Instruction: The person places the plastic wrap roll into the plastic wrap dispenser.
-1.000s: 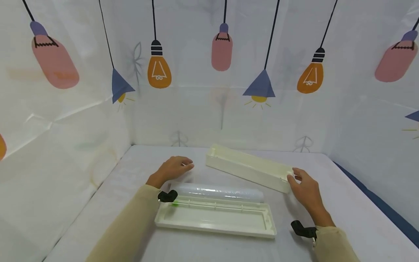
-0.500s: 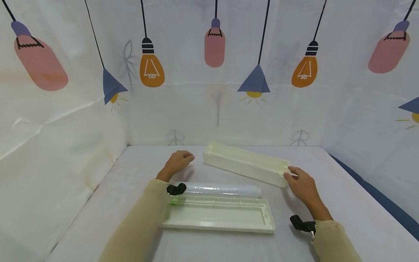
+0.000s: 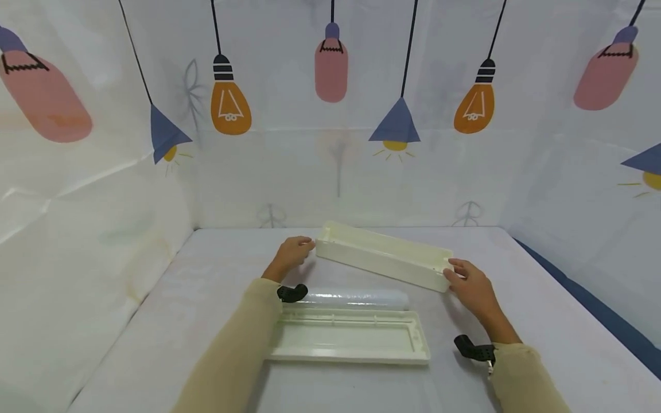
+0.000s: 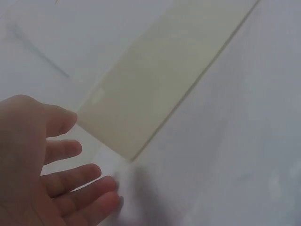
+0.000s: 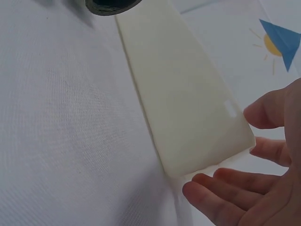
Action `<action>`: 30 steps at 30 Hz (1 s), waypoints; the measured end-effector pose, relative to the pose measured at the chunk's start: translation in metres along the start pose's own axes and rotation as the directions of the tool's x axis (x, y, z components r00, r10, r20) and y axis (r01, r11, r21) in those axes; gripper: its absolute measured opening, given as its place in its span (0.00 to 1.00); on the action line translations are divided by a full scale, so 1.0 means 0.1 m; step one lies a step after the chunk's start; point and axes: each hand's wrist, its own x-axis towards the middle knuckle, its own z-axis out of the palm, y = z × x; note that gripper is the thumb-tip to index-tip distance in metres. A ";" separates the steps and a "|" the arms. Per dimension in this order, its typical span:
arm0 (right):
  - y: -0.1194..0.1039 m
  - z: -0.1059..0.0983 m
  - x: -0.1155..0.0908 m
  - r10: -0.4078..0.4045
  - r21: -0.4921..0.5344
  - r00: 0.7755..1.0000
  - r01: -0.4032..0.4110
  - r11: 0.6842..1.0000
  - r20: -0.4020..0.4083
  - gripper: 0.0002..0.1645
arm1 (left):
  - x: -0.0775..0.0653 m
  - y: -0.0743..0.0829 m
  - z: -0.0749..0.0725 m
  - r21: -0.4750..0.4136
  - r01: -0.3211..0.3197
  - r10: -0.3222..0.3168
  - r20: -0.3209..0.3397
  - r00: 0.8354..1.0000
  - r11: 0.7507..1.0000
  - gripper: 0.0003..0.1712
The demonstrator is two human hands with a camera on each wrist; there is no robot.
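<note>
A long cream plastic box (image 3: 382, 261) without a lid lies slantwise at the back of the table. My right hand (image 3: 474, 292) holds its right end, with thumb and index finger at the rim. In the right wrist view the other fingers (image 5: 225, 193) lie loosely beside that end. My left hand (image 3: 291, 256) is at the box's left end, fingers relaxed and slightly bent; the left wrist view puts the thumb at the box's corner. In front lie a shiny roll of cling film (image 3: 356, 299) and a cream lid (image 3: 351, 338) with a cutter rail; the left forearm partly covers both.
The table (image 3: 361, 390) has a white cover. Pale sheets printed with lamps form the back wall (image 3: 289, 172) and the sides. A dark blue strip (image 3: 583, 298) runs along the right edge. Each wrist wears a black mount (image 3: 472, 348).
My left hand has moved right and away from me, to the box's left end. My right hand has stayed at the right end. The box, roll and lid keep their places.
</note>
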 end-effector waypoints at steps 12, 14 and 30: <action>-0.02 0.02 0.01 0.040 0.129 0.999 -0.044 0.991 0.034 0.35 | 0.12 0.09 0.11 -0.108 0.076 -0.075 0.015 0.997 0.991 0.30; -0.02 0.00 0.01 0.047 0.144 0.998 -0.051 0.988 0.035 0.35 | 0.15 0.10 0.14 -0.130 0.072 -0.069 0.021 0.997 0.989 0.30; -0.01 0.00 0.01 0.082 0.197 0.995 -0.091 0.976 0.054 0.37 | 0.13 0.16 0.16 -0.197 0.099 -0.095 0.032 0.995 0.975 0.26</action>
